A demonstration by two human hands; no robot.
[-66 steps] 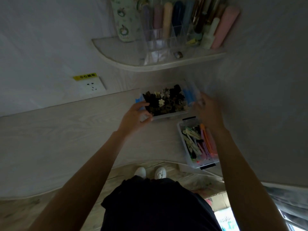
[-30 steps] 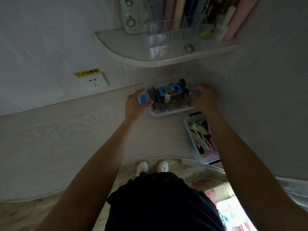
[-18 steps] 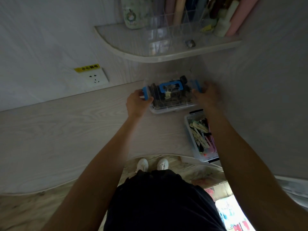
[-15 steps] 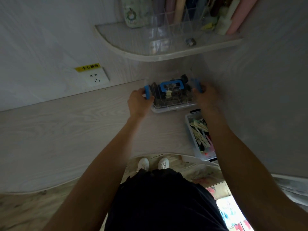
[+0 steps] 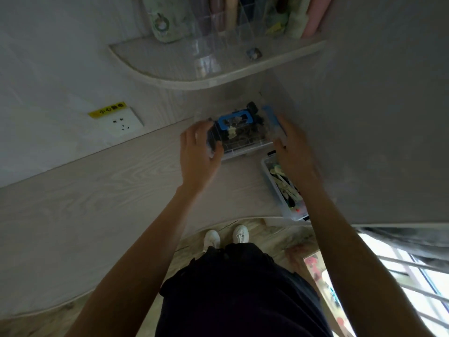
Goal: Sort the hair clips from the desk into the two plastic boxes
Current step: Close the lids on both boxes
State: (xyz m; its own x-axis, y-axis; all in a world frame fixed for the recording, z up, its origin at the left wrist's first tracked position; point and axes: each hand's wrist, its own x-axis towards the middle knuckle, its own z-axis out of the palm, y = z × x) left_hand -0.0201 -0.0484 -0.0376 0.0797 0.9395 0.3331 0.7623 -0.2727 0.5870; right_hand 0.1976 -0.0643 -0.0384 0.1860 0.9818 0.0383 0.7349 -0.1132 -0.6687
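I see the lidded box [image 5: 243, 137] at 12 o'clock on the desk [image 5: 97, 203], against the back wall, dark clips inside, blue handle on the lid. L hand [image 5: 199, 154] is at the box's 9 o'clock end, fingers spread, thumb curled on the near corner. R hand [image 5: 291, 144] is at the 3 o'clock end by the blue latch [image 5: 273, 117], fingers extended; contact: cannot tell, blurred. Open box [image 5: 279, 188] w/ pale clips sits at 4 o'clock of the first, partly under the R forearm.
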